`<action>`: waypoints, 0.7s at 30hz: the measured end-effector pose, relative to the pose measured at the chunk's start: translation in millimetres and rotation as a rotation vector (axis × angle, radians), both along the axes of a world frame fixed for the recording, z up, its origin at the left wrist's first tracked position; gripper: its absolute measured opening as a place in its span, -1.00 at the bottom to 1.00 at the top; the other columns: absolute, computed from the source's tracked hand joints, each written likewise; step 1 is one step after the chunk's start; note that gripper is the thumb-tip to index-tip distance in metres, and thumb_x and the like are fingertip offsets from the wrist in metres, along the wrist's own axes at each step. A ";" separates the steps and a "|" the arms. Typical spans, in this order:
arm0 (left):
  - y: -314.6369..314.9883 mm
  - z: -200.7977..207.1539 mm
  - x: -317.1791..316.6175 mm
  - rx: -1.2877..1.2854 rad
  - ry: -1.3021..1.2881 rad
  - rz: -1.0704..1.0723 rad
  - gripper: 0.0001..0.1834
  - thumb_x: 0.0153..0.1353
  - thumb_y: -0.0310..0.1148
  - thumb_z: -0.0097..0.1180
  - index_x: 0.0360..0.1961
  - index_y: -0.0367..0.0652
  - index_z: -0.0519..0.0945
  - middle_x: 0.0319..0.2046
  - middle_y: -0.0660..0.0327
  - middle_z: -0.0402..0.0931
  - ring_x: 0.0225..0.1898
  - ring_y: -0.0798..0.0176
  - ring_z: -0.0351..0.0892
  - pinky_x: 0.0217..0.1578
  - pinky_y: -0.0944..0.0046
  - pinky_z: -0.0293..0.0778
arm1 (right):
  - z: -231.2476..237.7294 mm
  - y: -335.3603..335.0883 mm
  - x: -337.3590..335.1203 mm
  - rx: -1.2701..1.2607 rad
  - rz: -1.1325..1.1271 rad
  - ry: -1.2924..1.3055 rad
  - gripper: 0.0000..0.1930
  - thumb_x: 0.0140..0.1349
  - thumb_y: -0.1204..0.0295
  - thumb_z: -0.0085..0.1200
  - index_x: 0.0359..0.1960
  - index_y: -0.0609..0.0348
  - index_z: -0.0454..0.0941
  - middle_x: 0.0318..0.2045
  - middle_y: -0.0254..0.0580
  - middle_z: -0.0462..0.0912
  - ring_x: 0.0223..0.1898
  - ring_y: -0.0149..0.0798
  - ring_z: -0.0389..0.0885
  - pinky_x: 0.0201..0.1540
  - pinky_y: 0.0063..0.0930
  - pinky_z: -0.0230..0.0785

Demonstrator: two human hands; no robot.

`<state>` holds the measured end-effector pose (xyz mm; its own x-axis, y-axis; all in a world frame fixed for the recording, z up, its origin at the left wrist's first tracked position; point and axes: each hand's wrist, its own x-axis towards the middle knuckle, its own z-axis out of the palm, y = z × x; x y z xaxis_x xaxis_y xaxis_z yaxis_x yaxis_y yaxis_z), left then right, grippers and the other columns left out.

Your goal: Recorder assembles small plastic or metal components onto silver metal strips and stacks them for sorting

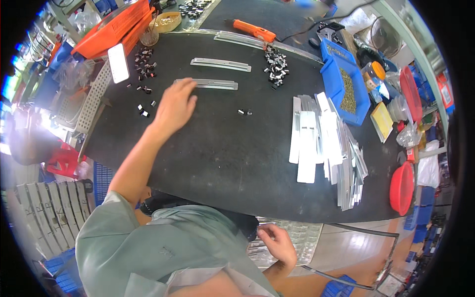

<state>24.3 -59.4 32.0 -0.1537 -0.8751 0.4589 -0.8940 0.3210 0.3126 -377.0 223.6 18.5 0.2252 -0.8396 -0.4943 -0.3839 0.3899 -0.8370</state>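
My left hand reaches over the black work table, its fingertips on the left end of a narrow metal strip. The thumb stands apart from the fingers, below the strip. Behind it lies a second slotted metal strip, roughly parallel. My right hand hangs low beside my body, past the table's near edge, with thumb and forefinger apart and nothing visible between them. Two small black-and-silver pieces lie on the table to the right of my left hand.
Loose metal strips are heaped at the right, near a blue bin of small brass-coloured parts. Small black pieces lie in piles at the back and left. An orange power screwdriver, a phone and a red basin sit around the edges.
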 end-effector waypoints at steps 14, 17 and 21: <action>-12.5 -0.3 35.1 0.198 0.479 0.067 -0.75 0.29 -0.35 0.30 -0.05 -0.19 0.63 -0.16 0.11 0.63 -0.09 -0.03 0.63 -0.01 0.01 0.49 | 17.5 -275.8 147.0 -0.766 0.085 0.617 -0.59 0.31 0.45 0.26 0.17 0.25 0.53 0.12 -0.01 0.56 0.05 0.02 0.62 0.10 -0.14 0.50; -16.8 -9.6 39.7 0.128 0.427 0.086 -0.75 0.30 -0.34 0.29 -0.06 -0.20 0.64 -0.18 0.12 0.63 -0.18 -0.03 0.63 -0.09 0.04 0.51 | 24.0 -285.8 152.4 -0.699 0.100 0.602 -0.65 0.30 0.48 0.26 0.11 0.25 0.59 0.07 -0.04 0.60 -0.10 -0.06 0.67 0.02 -0.21 0.53; -16.3 -17.1 38.5 0.174 0.291 0.064 -0.75 0.29 -0.34 0.30 -0.06 -0.20 0.64 -0.16 0.14 0.63 -0.14 -0.03 0.61 -0.04 0.00 0.51 | 24.3 -288.7 148.4 -0.635 0.039 0.444 -0.74 0.31 0.50 0.27 0.01 0.26 0.67 -0.11 -0.14 0.68 -0.31 -0.29 0.65 -0.13 -0.40 0.53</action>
<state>62.8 -75.7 14.9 0.0199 -0.9476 0.3188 -0.7759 0.1865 0.6026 -228.7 -65.1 42.9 0.1540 -0.9877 0.0280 -0.7395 -0.1340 -0.6597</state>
